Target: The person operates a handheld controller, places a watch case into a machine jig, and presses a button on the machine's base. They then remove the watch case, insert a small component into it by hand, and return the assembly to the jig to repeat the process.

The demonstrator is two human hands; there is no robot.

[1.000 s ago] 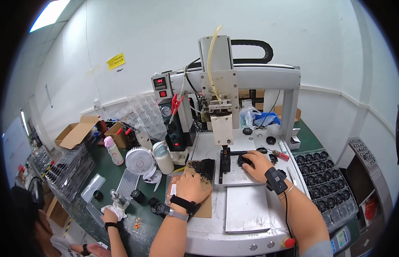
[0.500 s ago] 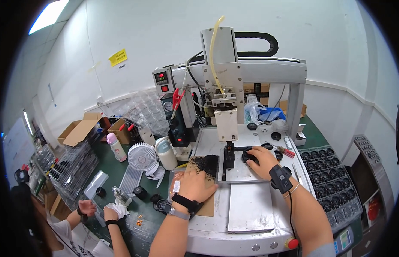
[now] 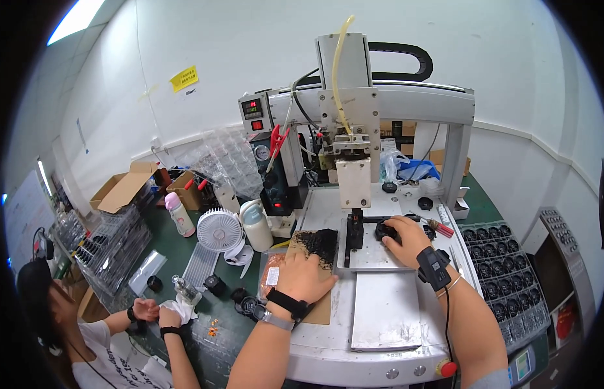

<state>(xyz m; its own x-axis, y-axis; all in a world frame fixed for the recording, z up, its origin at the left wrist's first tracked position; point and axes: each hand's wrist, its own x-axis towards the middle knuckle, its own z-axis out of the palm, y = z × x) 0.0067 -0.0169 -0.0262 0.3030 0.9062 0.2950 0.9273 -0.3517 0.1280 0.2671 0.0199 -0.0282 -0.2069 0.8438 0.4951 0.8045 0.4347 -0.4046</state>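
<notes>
My left hand [image 3: 302, 279] lies flat, fingers spread, on a brown cardboard sheet [image 3: 320, 312] with black residue on its far part. My right hand [image 3: 411, 241] is closed over a round black part [image 3: 384, 231] resting on the metal plate [image 3: 378, 263] of a bench machine; the fingers hide much of the part. Left of the part, a black fixture [image 3: 356, 235] stands on the same plate. The machine's pale head block [image 3: 354, 185] is just above this fixture.
A red-handled screwdriver [image 3: 443, 228] lies right of my right hand. Trays of round black parts [image 3: 500, 266] stand at the right. On the left are a white fan [image 3: 220, 230], a bottle [image 3: 256, 228] and a co-worker's hands [image 3: 146, 310]. A red button [image 3: 448, 369] sits in front.
The whole view has shifted slightly, so the machine appears farther right. Both my hands keep their places on the cardboard and the black part. The co-worker's hands have come closer together.
</notes>
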